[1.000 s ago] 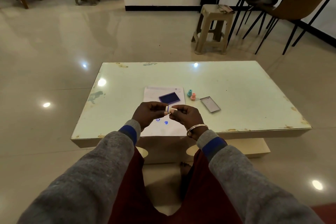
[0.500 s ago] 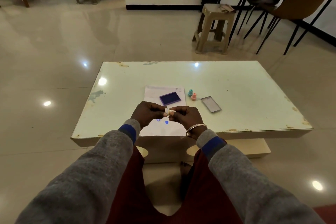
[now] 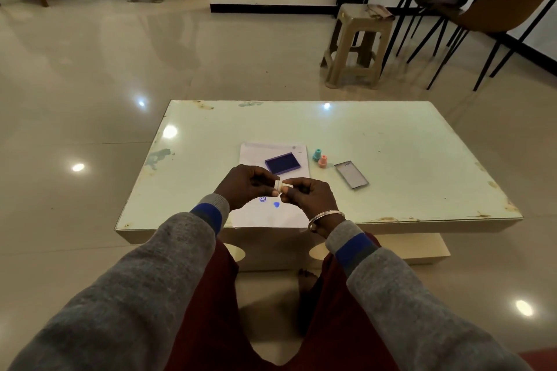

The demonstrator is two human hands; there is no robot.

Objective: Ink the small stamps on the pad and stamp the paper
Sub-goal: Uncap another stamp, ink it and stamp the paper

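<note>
A small white stamp [image 3: 278, 185] is pinched between my left hand [image 3: 245, 190] and my right hand [image 3: 307, 197], both held just above the white paper [image 3: 271, 217]. Two blue prints, a smiley [image 3: 263, 199] and a heart [image 3: 276, 205], show on the paper under my hands. The open blue ink pad [image 3: 282, 163] rests on the paper's far half. A teal stamp [image 3: 316, 154] and a pink stamp [image 3: 322, 161] stand upright on the table right of the paper.
The pad's grey lid [image 3: 351, 174] lies right of the stamps. The pale low table [image 3: 407, 159] ends just in front of my knees. A plastic stool [image 3: 355, 45] and dark chairs [image 3: 494, 9] stand beyond the table at the far right.
Both hands stay together on the white stamp; the fingers have shifted slightly around it. Nothing on the table has moved.
</note>
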